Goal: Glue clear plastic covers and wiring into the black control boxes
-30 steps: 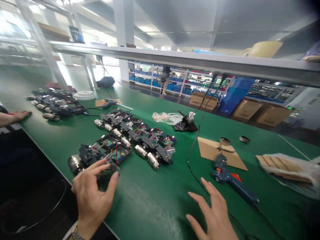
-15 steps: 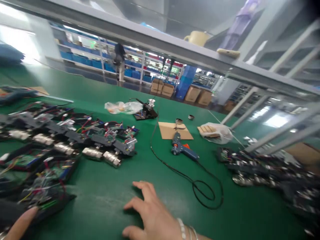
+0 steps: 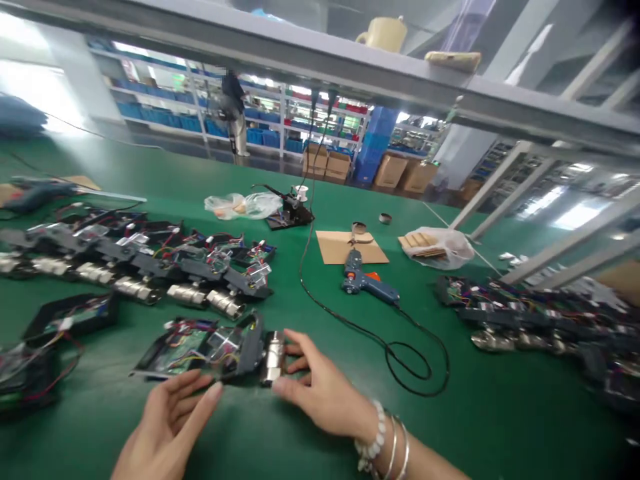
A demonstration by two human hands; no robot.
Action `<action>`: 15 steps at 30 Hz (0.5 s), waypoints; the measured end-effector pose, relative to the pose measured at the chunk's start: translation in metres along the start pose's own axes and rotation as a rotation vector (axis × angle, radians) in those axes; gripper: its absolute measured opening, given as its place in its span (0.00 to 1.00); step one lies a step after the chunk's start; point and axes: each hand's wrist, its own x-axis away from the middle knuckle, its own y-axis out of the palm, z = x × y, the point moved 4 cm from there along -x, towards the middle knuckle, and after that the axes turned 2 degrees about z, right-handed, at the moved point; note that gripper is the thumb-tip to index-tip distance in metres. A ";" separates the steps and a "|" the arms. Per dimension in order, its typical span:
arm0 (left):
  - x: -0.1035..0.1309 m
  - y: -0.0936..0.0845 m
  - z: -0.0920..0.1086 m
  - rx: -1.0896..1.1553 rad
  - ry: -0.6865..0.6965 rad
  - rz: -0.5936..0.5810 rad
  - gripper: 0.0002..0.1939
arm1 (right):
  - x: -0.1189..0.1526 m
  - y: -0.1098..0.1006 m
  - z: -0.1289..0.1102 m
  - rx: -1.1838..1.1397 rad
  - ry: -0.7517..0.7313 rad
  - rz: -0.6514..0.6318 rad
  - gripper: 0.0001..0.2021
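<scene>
In front of me lies a black open housing [image 3: 183,350] with a green circuit board, coloured wires and a clear plastic part. A silvery metal valve fitting [image 3: 273,360] is joined to its right end. My right hand [image 3: 320,387], with a white bead bracelet and bangles, closes on the fitting, thumb at its near end and fingers along its right side. My left hand [image 3: 173,420] is at the housing's near edge, thumb apart from its fingers; whether it touches the housing I cannot tell.
Rows of similar assemblies lie left [image 3: 145,263] and right [image 3: 530,317]. A blue glue gun [image 3: 370,283] rests by cardboard [image 3: 330,247], its black cable [image 3: 430,393] looped on the green table. Beyond are a soldering stand [image 3: 295,213], plastic bags [image 3: 453,250] and an overhead shelf [image 3: 300,50].
One assembly from the left now lies between my hands. My left hand has come in from the lower left, and my right hand has gone from spread above the table to the metal fitting.
</scene>
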 end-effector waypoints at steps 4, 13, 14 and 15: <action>0.011 0.010 0.013 0.077 -0.064 -0.041 0.50 | -0.045 -0.003 0.000 0.092 0.012 0.023 0.35; 0.019 0.031 0.028 0.252 -0.148 -0.120 0.37 | -0.098 0.017 -0.023 0.171 -0.119 0.037 0.19; 0.021 0.035 0.033 0.259 -0.157 -0.142 0.33 | -0.094 0.016 -0.021 0.150 -0.116 0.058 0.17; 0.023 0.039 0.039 0.261 -0.162 -0.161 0.31 | -0.089 0.013 -0.018 0.121 -0.107 0.086 0.14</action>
